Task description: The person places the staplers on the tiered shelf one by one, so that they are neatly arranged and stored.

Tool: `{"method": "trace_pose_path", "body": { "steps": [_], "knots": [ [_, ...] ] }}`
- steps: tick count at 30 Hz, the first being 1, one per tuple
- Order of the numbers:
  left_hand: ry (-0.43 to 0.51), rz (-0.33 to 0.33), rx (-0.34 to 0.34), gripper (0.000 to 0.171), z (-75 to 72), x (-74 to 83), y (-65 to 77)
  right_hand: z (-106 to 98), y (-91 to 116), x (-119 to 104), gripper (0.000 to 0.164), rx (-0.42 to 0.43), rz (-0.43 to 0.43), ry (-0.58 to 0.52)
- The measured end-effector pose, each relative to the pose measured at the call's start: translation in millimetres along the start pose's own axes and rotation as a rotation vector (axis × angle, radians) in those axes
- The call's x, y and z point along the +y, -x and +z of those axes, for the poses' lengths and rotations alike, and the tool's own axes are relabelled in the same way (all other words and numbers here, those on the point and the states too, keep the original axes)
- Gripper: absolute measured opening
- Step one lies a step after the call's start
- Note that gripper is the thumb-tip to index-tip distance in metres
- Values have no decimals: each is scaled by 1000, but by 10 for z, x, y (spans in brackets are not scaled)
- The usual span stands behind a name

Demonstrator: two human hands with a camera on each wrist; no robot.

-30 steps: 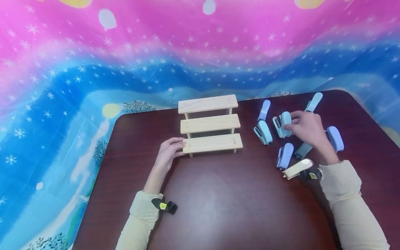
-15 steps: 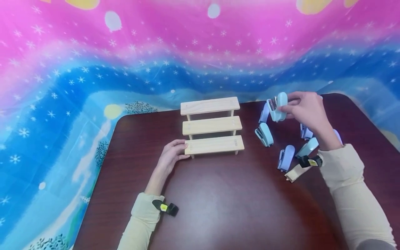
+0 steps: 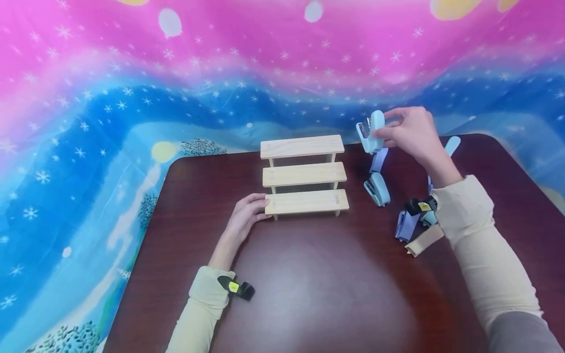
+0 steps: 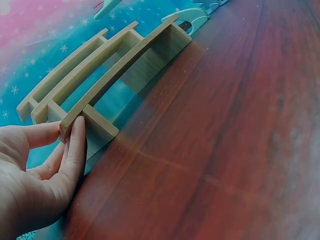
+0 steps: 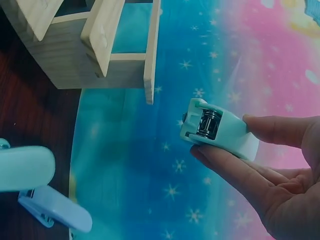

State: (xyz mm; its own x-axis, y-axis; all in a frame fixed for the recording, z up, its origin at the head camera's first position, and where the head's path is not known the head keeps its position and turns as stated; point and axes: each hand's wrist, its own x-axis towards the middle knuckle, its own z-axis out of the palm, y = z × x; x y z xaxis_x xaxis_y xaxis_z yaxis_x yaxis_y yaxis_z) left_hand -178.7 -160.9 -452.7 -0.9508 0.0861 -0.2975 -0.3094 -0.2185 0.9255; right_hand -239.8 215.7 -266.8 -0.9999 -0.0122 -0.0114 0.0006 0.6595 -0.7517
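Observation:
A mint-green stapler [image 3: 376,132] hangs in the air at the back right of the table, pinched between the thumb and fingers of my right hand [image 3: 412,131]. Its hinge end shows in the right wrist view, where the stapler [image 5: 222,129] is clear of everything else. My left hand [image 3: 243,215] pinches the left end of the lowest step of a three-tier wooden stand [image 3: 306,202]. In the left wrist view, thumb and fingertips close on that plank's corner [image 4: 67,125]. The stand is upright on the table, its steps bare.
Below the raised stapler lie a purple stapler [image 3: 378,161] and another mint one [image 3: 377,189]. A purple stapler [image 3: 407,225] and a cream one [image 3: 424,240] lie nearer, others partly behind the right arm. A patterned cloth [image 3: 212,113] hangs behind the dark table [image 3: 309,284].
My right hand has lifted the mint stapler off the table and carried it up and leftward. The left hand keeps its grip on the stand; the head view has shifted slightly.

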Motion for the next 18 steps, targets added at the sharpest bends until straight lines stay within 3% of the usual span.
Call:
{"method": "trace_pose_path", "body": {
  "steps": [18],
  "knots": [
    [20, 30, 0, 29, -8, -29, -27, 395, -313, -308, 64, -92, -8, -110]
  ]
}}
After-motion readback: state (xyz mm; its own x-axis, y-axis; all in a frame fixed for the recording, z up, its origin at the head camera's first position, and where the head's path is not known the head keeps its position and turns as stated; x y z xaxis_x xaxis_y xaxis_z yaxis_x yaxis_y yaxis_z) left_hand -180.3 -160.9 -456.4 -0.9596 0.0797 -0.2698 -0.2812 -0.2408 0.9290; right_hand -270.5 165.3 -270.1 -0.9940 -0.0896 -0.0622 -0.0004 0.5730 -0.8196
